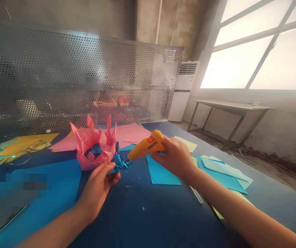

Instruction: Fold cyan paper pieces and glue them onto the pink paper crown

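Between the thumb and fingers of my left hand [102, 182] is a small folded blue paper piece [119, 162] with crumpled-looking points. My right hand [177, 156] grips a yellow hot glue gun [146, 146]. The gun's nozzle points down and left, at or very close to the blue piece; I cannot tell whether they touch. Just behind my left fingers stands a pink folded paper crown [92, 156] with tall pointed tips. My fingers hide part of the blue piece.
Pink sheets [134, 132] lie behind the crown. Blue paper [162, 170] and pale green sheets [224, 168] are on the right, beside a clear glue stick [196, 195]. Glasses [38, 146] rest on yellow paper [31, 140] at left. A perforated metal screen [142, 75] borders the table's far side.
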Action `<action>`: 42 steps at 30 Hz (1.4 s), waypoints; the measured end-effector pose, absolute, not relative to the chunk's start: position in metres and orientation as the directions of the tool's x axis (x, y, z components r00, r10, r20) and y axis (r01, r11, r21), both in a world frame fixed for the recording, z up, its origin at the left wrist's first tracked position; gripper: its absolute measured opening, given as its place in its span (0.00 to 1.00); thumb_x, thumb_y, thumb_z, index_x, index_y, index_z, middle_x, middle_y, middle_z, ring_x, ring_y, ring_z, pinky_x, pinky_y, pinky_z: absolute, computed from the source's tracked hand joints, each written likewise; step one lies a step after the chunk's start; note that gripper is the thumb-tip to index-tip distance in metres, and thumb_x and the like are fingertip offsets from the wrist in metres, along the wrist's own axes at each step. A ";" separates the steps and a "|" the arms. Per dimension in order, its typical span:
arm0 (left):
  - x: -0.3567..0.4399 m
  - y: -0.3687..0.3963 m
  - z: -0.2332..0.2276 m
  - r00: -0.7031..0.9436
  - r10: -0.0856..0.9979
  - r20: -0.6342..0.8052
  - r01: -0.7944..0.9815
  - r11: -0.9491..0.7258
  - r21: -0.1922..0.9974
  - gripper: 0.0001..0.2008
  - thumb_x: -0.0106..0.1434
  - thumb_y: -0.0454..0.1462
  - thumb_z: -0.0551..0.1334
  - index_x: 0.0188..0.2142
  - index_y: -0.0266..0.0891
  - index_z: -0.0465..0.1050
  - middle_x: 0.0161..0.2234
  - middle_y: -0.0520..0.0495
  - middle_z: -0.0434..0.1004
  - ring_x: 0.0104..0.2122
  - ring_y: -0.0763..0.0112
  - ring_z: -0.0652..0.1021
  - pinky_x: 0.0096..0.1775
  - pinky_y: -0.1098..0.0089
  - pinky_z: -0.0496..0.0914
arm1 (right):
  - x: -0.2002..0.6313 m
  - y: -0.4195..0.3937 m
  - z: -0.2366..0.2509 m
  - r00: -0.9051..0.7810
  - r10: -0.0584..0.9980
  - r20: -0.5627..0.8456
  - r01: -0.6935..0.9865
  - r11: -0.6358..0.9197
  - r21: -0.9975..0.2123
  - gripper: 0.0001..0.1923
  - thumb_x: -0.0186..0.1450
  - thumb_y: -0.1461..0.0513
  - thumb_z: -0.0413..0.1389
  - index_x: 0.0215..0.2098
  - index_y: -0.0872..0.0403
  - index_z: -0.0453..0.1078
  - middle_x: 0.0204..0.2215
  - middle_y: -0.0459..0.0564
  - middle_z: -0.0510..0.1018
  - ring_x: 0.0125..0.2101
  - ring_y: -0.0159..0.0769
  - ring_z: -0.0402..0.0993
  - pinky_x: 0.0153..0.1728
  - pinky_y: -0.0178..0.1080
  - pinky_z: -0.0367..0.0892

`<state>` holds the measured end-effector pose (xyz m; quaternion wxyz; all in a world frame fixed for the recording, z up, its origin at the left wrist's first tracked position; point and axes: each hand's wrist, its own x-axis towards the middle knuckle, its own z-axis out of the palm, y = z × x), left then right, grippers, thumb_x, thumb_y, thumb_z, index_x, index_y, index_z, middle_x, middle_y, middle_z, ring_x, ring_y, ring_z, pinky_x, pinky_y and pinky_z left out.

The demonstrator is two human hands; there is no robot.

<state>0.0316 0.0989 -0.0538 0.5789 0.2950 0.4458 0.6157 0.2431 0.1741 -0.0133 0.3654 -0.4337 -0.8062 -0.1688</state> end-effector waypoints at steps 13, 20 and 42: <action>0.031 0.098 -0.052 -0.153 0.976 -0.153 -0.451 0.068 0.890 0.13 0.49 0.42 0.69 0.25 0.39 0.69 0.20 0.53 0.71 0.24 0.76 0.71 0.29 0.76 0.68 | 0.239 0.170 -0.014 -0.309 0.621 0.721 0.795 0.584 -0.162 0.11 0.54 0.54 0.57 0.30 0.51 0.67 0.17 0.40 0.69 0.17 0.29 0.61 0.21 0.33 0.55; 0.032 0.095 -0.050 -0.132 0.980 -0.152 -0.449 0.078 0.890 0.12 0.51 0.42 0.69 0.25 0.39 0.69 0.21 0.55 0.70 0.25 0.77 0.71 0.31 0.76 0.67 | 0.239 0.169 -0.012 -0.347 0.531 0.773 0.788 0.612 -0.066 0.05 0.52 0.59 0.53 0.22 0.51 0.62 0.15 0.40 0.64 0.18 0.29 0.57 0.22 0.33 0.54; 0.032 0.097 -0.051 -0.152 0.978 -0.143 -0.431 0.064 0.900 0.13 0.47 0.43 0.70 0.24 0.38 0.70 0.21 0.54 0.70 0.24 0.76 0.71 0.29 0.76 0.68 | 0.241 0.173 -0.012 -0.433 0.459 0.776 0.750 0.660 0.028 0.05 0.54 0.63 0.53 0.30 0.51 0.68 0.18 0.42 0.70 0.20 0.32 0.64 0.25 0.35 0.55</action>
